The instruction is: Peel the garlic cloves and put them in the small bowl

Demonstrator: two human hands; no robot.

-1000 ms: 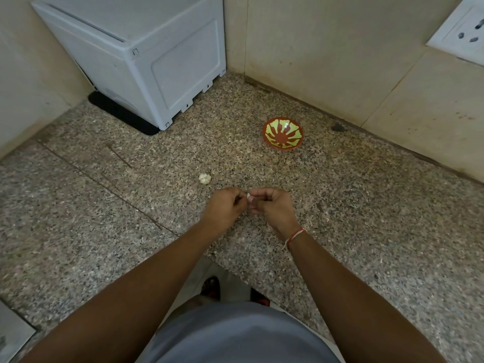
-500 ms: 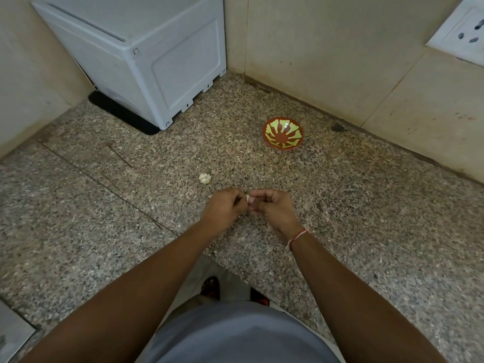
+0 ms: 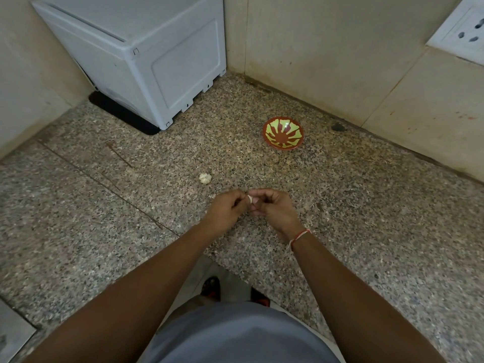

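Observation:
A small white garlic clove shows between the fingertips of both hands above the speckled granite counter. My left hand pinches it from the left with curled fingers. My right hand pinches it from the right; a red thread is tied at that wrist. Most of the clove is hidden by the fingers. A garlic bulb lies on the counter just beyond and left of the hands. The small bowl, red with yellow-green patches, stands farther back to the right and looks empty.
A white plastic appliance box on a black mat fills the back left corner. Beige tiled walls close the back and left. A wall socket sits at the upper right. A dark speck lies by the wall. The counter's front edge runs near my body.
Both hands stay together at the clove with only slight finger movement. The bulb and the bowl have not moved.

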